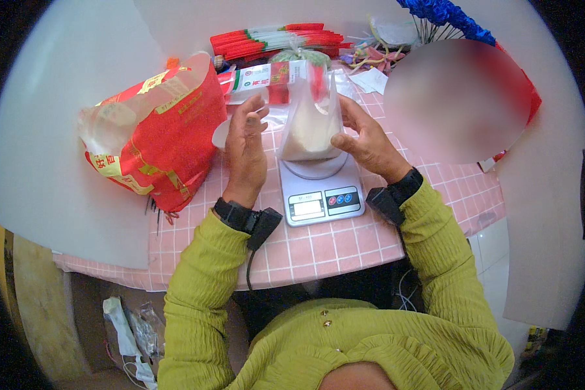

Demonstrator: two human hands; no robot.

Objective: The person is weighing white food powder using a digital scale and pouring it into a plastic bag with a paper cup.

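A white kitchen scale (322,214) with a small display and several buttons stands on the table in front of me. On its round plate sits a thin translucent plastic bag (313,130) with white contents gathered at the bottom and its top pointing up. My left hand (247,146) hovers left of the bag, apart from it, fingers spread and holding nothing. My right hand (372,143) is at the bag's right side, thumb and fingers apart, the thumb overlapping the bag's edge; whether it touches cannot be told. A white rounded object (220,135) shows partly behind my left hand.
A big red bag (175,133) with a clear plastic liner stands at the left. Red-and-white packages (257,81) and a stack of red strips (273,42) lie at the back. Blue artificial flowers (445,13) are at the far right, near a blurred patch. Pink checked cloth (253,263) covers the table.
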